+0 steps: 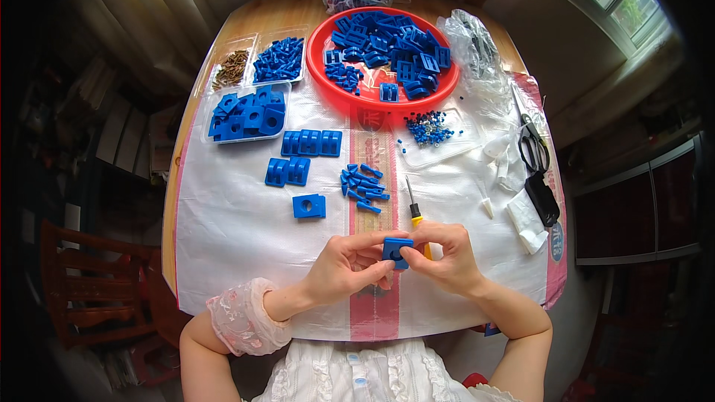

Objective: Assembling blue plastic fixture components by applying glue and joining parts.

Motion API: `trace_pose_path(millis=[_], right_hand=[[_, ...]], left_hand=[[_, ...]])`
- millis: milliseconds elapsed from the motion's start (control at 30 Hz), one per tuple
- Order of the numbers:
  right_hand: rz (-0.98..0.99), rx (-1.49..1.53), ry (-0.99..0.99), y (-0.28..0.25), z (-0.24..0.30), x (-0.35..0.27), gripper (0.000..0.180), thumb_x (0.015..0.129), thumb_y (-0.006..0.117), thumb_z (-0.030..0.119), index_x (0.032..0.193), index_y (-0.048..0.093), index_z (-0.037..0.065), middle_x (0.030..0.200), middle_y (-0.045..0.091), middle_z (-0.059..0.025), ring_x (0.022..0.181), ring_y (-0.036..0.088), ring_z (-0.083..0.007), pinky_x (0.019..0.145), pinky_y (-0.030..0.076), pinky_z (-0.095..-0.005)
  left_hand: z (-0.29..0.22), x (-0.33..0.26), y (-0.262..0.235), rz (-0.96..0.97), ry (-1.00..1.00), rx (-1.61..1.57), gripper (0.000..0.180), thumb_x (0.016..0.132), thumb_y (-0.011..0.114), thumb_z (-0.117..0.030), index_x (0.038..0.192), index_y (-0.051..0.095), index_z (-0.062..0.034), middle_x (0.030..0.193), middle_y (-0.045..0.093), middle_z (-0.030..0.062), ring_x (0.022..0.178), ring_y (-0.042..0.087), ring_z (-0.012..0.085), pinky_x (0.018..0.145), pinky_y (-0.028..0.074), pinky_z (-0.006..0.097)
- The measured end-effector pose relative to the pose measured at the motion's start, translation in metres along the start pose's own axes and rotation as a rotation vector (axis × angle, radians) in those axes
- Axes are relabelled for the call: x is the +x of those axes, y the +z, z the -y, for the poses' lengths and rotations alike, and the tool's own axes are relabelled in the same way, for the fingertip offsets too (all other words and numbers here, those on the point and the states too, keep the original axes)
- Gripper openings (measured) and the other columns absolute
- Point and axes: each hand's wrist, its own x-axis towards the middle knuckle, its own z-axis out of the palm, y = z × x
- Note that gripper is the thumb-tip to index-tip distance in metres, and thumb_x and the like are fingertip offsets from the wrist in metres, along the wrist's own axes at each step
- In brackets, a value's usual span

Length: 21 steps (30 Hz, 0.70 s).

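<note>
Close to the table's front edge, a small blue plastic piece (398, 243) with a round hole is pinched between both hands. My left hand (353, 262) grips it from the left with thumb and fingers. From the right, my right hand (451, 259) holds its other side, thumb on its face. A screwdriver (415, 211) with a black and yellow handle lies just beyond my right fingers, its handle partly hidden by them. Farther off is a pile of narrow blue clips (365, 187). To its left sit a square blue piece with a hole (308, 206) and rows of blue blocks (311, 143).
A red basin (313, 67) of blue parts stands at the back. Left of it are clear trays holding square blue pieces (249, 115), small blue clips (279, 59) and brownish metal pins (232, 68). Tiny blue and white beads (430, 128), scissors (533, 147) and tissue (527, 223) lie right.
</note>
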Motion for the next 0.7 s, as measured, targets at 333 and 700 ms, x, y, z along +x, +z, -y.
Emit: trace_pose_path(millis=[333,700], right_hand=[[0.003,0.013,0.015,0.0003,0.0054,0.0011,0.004,0.078,0.071,0.002,0.08,0.069,-0.001,0.07,0.065,-0.0066,0.062,0.058,-0.0114,0.057,0.044,-0.0257],[0.028,0.072,0.061,-0.0006,-0.0006,-0.001,0.008,0.083,0.072,0.007,0.084,0.07,0.0,0.071,0.064,-0.0048,0.064,0.059,-0.009,0.056,0.044,-0.0241]], left_hand=[[-0.0008,-0.0002,0.0008,-0.012,0.008,-0.016,0.045,0.092,0.059,0.002,0.137,0.053,-0.004,0.101,0.072,0.013,0.078,0.069,0.0116,0.069,0.059,0.024],[0.0008,-0.0005,0.0011,-0.009,0.024,0.03,0.044,0.091,0.06,0.001,0.135,0.056,-0.0039,0.097,0.073,0.0113,0.073,0.068,0.0107,0.066,0.058,0.023]])
